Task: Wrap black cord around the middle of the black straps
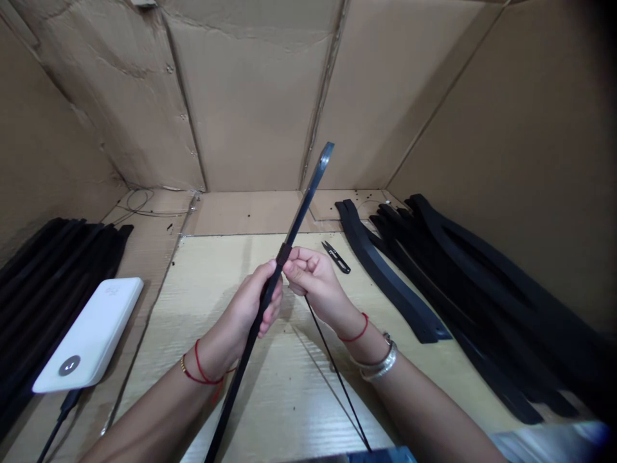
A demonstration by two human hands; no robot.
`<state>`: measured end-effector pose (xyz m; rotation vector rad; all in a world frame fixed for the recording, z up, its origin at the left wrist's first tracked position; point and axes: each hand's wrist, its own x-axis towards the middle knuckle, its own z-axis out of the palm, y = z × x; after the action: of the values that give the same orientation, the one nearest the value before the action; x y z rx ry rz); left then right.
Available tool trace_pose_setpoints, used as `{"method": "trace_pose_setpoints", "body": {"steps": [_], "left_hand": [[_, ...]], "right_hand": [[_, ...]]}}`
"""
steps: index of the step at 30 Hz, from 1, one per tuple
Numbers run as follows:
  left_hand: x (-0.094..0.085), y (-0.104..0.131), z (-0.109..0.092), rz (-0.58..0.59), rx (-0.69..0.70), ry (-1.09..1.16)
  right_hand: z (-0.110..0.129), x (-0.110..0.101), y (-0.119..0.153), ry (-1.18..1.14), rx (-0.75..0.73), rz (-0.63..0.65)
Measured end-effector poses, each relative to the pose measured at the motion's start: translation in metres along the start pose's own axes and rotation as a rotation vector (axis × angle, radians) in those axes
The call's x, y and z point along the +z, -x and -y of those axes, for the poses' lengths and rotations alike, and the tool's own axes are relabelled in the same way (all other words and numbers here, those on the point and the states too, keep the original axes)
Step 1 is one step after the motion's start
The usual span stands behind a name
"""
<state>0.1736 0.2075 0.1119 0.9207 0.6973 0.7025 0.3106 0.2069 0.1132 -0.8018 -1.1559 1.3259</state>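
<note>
A long, narrow black strip [308, 196] stands tilted in front of me, its shiny curved tip pointing up and away. My left hand [255, 299] is closed around the strip's middle, thumb along it. A dark brown band [284, 253] sits around the strip just above that thumb. My right hand [315, 280] is closed in a pinch against the strip beside the band. From under its fingers a thin black cord [332, 363] runs down to the near edge. What exactly lies between the right fingertips is partly hidden. Small black thread snips [336, 257] lie beyond my right hand.
Several black curved strips [448, 276] are piled at the right, with more black strips [53, 270] stacked at the left. A white power bank [91, 334] with a cable [62, 415] rests at left. Cardboard walls [260, 96] enclose the pale work surface [193, 276].
</note>
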Motion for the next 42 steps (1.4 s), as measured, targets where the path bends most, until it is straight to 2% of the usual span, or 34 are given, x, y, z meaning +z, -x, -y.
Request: {"method": "trace_pose_setpoints", "body": {"steps": [6, 12, 16, 21, 25, 30, 37, 42], "left_hand": [[-0.002, -0.003, 0.005, 0.081, -0.048, 0.071], [0.0, 0.0, 0.003, 0.161, -0.082, 0.113], [0.005, 0.004, 0.0, 0.091, -0.062, 0.075], [0.005, 0.005, -0.004, 0.035, 0.077, -0.135], [0.0, 0.003, -0.007, 0.004, 0.12, -0.21], [-0.005, -0.004, -0.008, -0.018, 0.142, -0.164], [-0.008, -0.004, -0.012, 0.016, 0.133, -0.073], [-0.009, -0.001, -0.013, 0.119, 0.137, -0.017]], "right_hand": [[0.002, 0.0, 0.002, -0.064, 0.023, 0.011], [0.001, 0.001, 0.004, -0.061, -0.027, -0.006], [0.0, 0.004, 0.004, -0.035, -0.039, -0.063], [0.0, 0.005, 0.003, -0.015, -0.023, -0.146], [0.002, 0.002, 0.0, -0.02, 0.019, -0.122], [0.0, -0.003, -0.004, -0.012, 0.037, -0.09], [0.003, 0.001, -0.003, -0.028, 0.043, -0.121], [0.006, 0.002, -0.001, -0.025, -0.007, -0.111]]}}
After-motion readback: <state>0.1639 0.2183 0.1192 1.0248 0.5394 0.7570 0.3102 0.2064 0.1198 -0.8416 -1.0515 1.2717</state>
